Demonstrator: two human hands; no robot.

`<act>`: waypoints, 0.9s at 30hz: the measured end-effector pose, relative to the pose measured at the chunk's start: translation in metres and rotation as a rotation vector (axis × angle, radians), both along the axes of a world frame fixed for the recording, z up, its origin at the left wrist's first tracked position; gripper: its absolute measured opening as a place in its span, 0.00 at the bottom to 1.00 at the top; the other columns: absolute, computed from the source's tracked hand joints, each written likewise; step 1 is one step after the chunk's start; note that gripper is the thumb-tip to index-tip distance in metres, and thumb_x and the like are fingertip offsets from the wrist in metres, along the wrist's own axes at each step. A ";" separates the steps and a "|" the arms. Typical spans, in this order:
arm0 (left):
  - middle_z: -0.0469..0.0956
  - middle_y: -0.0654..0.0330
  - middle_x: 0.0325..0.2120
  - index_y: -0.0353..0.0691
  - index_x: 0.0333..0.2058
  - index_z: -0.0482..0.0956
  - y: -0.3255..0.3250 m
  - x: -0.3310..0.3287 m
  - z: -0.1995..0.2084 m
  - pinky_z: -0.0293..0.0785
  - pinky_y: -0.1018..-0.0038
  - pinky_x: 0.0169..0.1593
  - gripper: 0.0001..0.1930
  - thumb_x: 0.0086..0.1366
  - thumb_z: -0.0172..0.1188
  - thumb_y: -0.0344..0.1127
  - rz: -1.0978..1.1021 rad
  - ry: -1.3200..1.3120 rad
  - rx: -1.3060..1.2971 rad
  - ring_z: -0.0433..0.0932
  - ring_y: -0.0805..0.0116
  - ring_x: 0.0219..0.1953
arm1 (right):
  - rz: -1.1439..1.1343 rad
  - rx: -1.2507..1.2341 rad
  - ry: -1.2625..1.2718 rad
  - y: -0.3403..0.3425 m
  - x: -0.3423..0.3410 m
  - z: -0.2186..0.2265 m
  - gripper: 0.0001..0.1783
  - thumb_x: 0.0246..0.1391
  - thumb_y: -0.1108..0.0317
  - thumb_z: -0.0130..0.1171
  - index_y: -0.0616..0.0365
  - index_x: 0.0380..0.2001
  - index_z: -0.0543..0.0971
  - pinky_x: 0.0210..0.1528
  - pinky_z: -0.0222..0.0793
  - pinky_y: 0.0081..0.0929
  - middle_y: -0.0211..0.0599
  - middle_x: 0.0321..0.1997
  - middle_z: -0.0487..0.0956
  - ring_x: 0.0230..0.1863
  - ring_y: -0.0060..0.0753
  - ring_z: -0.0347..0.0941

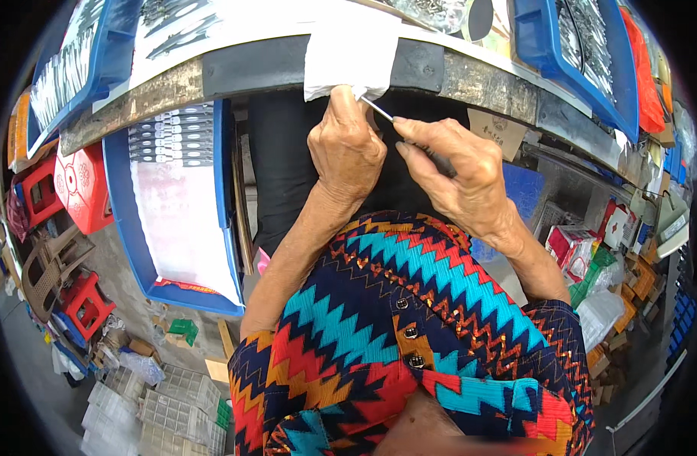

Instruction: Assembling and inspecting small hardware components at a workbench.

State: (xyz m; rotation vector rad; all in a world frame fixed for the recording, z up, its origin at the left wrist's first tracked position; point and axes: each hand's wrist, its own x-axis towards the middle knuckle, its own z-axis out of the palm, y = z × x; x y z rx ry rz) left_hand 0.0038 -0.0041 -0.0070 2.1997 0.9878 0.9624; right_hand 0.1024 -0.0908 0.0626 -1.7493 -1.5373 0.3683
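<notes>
A white cloth (351, 57) hangs over the bench's front edge. At its lower end my left hand (348, 144) is closed, with a bunched bit of the cloth pinched at the fingers. My right hand (464, 175) grips a slim metal tool (378, 111), whose bare shaft slants up and left to that bunched cloth. Part of a dark handle shows under my right fingers. The tool's tip is hidden by the cloth and my left fingers, so its exact kind does not show.
The worn bench edge (485, 80) curves across in front. Blue bins of metal pieces stand on it, one at left (120, 45) and one at right (542, 45). Lower left, a blue tray (124, 220) holds rows of dark-and-silver parts. Red stools (86, 304) and grey crates (185, 403) crowd the floor.
</notes>
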 end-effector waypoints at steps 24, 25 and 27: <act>0.70 0.43 0.17 0.31 0.31 0.63 -0.004 0.000 0.008 0.66 0.60 0.21 0.05 0.56 0.49 0.22 -0.003 -0.008 0.020 0.73 0.42 0.22 | -0.238 -0.344 1.679 -0.005 0.011 -0.011 0.15 0.49 0.74 0.56 0.67 0.42 0.72 0.10 0.52 0.09 0.34 0.21 0.70 0.16 0.17 0.63; 0.71 0.42 0.18 0.31 0.32 0.63 -0.003 -0.001 0.007 0.65 0.59 0.21 0.04 0.58 0.48 0.23 0.009 -0.021 -0.036 0.73 0.42 0.23 | -0.171 -0.322 1.511 -0.006 0.012 -0.014 0.15 0.48 0.72 0.57 0.66 0.41 0.73 0.11 0.53 0.10 0.32 0.20 0.71 0.16 0.16 0.63; 0.71 0.42 0.18 0.31 0.32 0.63 -0.002 -0.004 0.006 0.65 0.59 0.21 0.04 0.58 0.48 0.23 -0.006 -0.008 -0.063 0.73 0.42 0.23 | -0.100 -0.291 1.341 -0.009 0.013 -0.022 0.16 0.48 0.71 0.59 0.66 0.40 0.74 0.12 0.53 0.10 0.30 0.18 0.71 0.16 0.14 0.63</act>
